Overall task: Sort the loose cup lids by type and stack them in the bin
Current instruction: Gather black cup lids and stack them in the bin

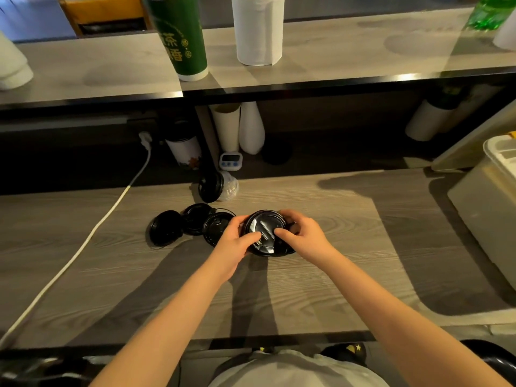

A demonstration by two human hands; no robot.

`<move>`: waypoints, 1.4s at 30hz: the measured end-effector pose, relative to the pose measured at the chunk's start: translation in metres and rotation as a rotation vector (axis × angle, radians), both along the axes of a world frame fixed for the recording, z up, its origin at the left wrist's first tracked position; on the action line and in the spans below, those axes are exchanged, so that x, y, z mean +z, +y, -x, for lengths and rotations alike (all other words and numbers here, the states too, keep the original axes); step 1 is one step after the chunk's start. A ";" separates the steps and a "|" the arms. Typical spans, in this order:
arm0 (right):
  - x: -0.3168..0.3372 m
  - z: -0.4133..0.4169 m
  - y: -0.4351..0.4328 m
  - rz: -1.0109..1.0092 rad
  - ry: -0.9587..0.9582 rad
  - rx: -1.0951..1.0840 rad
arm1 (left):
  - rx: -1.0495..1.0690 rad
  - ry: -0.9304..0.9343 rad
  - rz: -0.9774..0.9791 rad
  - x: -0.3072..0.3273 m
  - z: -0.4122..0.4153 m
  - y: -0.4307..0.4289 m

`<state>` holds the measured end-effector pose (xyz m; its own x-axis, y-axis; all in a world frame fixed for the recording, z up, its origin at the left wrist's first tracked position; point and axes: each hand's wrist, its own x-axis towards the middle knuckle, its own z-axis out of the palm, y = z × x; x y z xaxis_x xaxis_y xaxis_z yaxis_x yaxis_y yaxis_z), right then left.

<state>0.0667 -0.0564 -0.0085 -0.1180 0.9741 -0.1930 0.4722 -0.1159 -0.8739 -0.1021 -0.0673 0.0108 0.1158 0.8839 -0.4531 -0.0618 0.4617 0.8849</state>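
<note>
Just right of the frame's centre, both hands close around a small stack of black lids [265, 233] resting on the grey wood-grain counter [321, 289]. The left hand [233, 248] curls against the stack's left edge with its thumb laid across the top lid; the right hand [303, 236] wraps the right edge, thumb also pressed on top, fingers bent around the far rim. To the left of the hands, three loose black lids [192, 226] lie overlapping one another on the counter. Behind them, toward the middle of the frame, another black lid [210, 187] stands tilted on edge against a clear plastic lid [230, 187]. A pale bin [485, 202] sits at the right edge, well apart from the lids. A white cable [83, 244] runs diagonally across the left side.
</note>
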 end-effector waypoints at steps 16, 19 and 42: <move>-0.055 -0.003 0.015 0.041 -0.841 0.432 | 0.201 0.142 0.026 -0.007 0.036 0.022; -0.058 -0.002 0.016 -0.040 -0.843 0.364 | 0.234 0.135 0.021 -0.008 0.034 0.022; 0.086 -0.271 -0.025 -0.260 0.037 -0.400 | 0.052 -0.033 -0.130 0.041 -0.232 0.024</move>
